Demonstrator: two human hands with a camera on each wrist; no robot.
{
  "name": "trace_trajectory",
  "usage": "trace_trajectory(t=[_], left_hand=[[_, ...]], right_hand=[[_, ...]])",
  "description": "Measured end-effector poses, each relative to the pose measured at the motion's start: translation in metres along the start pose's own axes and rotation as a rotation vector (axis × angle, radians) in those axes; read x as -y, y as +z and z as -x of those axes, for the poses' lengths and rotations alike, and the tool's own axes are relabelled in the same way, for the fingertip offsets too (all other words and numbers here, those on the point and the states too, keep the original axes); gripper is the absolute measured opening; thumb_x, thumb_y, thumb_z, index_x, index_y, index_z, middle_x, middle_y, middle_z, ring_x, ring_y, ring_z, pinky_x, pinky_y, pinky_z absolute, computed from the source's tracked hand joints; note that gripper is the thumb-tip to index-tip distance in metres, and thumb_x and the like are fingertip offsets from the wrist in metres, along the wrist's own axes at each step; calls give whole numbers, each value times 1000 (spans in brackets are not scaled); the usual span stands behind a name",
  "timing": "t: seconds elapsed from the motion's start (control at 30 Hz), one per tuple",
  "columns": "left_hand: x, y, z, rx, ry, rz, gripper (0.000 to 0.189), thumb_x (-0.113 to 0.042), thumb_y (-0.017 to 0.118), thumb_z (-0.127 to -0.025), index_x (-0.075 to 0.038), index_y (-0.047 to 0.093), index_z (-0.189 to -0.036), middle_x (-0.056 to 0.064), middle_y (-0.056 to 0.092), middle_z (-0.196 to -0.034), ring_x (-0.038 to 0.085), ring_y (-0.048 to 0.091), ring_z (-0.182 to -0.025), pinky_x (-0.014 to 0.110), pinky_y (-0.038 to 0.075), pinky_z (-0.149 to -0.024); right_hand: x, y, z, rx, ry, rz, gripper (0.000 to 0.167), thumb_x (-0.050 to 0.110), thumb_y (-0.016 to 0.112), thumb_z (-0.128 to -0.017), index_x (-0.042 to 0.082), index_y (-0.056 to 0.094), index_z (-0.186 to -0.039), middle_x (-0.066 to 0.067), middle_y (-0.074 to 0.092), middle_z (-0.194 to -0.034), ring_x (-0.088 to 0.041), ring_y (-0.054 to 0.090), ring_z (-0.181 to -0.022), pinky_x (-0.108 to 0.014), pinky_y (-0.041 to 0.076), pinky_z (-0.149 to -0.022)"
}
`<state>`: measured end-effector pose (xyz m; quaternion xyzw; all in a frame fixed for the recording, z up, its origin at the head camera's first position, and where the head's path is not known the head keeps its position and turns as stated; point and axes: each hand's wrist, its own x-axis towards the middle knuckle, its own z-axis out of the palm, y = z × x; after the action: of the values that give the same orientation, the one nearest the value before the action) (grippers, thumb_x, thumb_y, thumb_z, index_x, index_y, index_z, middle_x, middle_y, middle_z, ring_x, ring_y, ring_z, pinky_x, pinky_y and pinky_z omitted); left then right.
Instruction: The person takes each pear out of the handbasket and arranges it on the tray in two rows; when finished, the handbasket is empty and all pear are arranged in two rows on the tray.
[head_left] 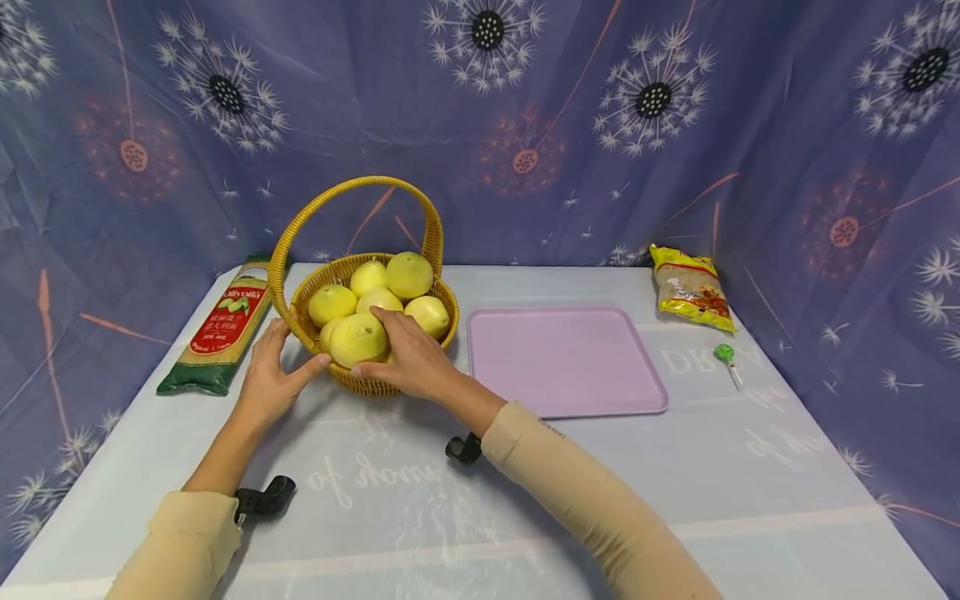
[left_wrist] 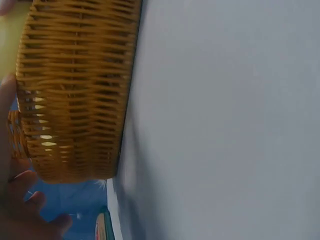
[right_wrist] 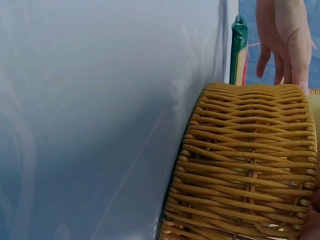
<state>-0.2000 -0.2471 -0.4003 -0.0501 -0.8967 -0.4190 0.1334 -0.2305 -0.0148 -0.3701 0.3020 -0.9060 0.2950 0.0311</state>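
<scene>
A woven wicker basket (head_left: pixel 367 385) with a tall arched handle holds several yellow-green grapefruits (head_left: pixel 410 276). My right hand (head_left: pixel 416 358) grips the front grapefruit (head_left: pixel 358 340), thumb low at its near side and fingers over its far right. My left hand (head_left: pixel 272 375) is at the basket's left front, its thumb at the rim and its other fingers spread near the handle's base. The left wrist view shows these fingers (left_wrist: pixel 35 200) beside the wicker wall (left_wrist: pixel 75 90). From the right wrist view, the left thumb (right_wrist: pixel 300 70) meets the basket's edge.
A pasta packet (head_left: pixel 225 329) lies left of the basket. On the right is a pink tray (head_left: pixel 566 362), with a yellow snack bag (head_left: pixel 690 287) and a green lollipop (head_left: pixel 724 354) beyond it. A patterned curtain (head_left: pixel 360 100) hangs behind the white-covered table (head_left: pixel 420 517).
</scene>
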Motion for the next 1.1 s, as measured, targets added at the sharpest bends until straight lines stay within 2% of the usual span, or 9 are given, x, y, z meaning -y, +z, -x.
trace_trajectory(t=[0.1, 0.23, 0.5, 0.73, 1.1], left_hand=[[4, 0, -4, 22, 45, -21, 77, -34, 68, -86, -9, 29, -148, 18, 22, -155, 46, 12, -143, 71, 12, -108], [8, 0, -5, 38, 46, -29, 76, -36, 66, -87, -11, 29, -148, 18, 25, -155, 47, 14, -142, 71, 9, -109], [10, 2, -4, 35, 5, -54, 71, -41, 63, -89, -18, 32, -148, 16, 30, -152, 47, 24, -139, 71, 22, -103], [9, 2, -2, 16, 3, -52, 69, -40, 61, -90, -20, 31, -149, 12, 27, -155, 45, 21, -141, 71, 20, -104], [5, -1, 3, -2, -76, -49, 72, -45, 61, -89, -20, 30, -149, 20, 27, -154, 41, 17, -145, 68, 17, -108]], right_hand=[[0, 0, 0, 2, 8, 0, 93, 60, 64, -78, 18, 24, -150, -2, 41, -148, -18, 41, -135, -37, 42, -107], [0, 1, -1, 3, 15, -8, 92, 60, 65, -78, 18, 25, -149, -2, 41, -148, -17, 42, -135, -37, 41, -107], [1, 1, -3, -17, 26, -29, 91, 56, 68, -77, 17, 27, -148, -2, 43, -147, -18, 43, -134, -36, 42, -107], [1, 2, -3, -30, 38, -19, 90, 55, 69, -76, 16, 30, -147, -3, 44, -146, -18, 45, -133, -36, 43, -106], [2, 4, -2, -41, 22, 5, 90, 55, 69, -76, 15, 30, -147, -3, 47, -142, -17, 48, -130, -35, 45, -104]])
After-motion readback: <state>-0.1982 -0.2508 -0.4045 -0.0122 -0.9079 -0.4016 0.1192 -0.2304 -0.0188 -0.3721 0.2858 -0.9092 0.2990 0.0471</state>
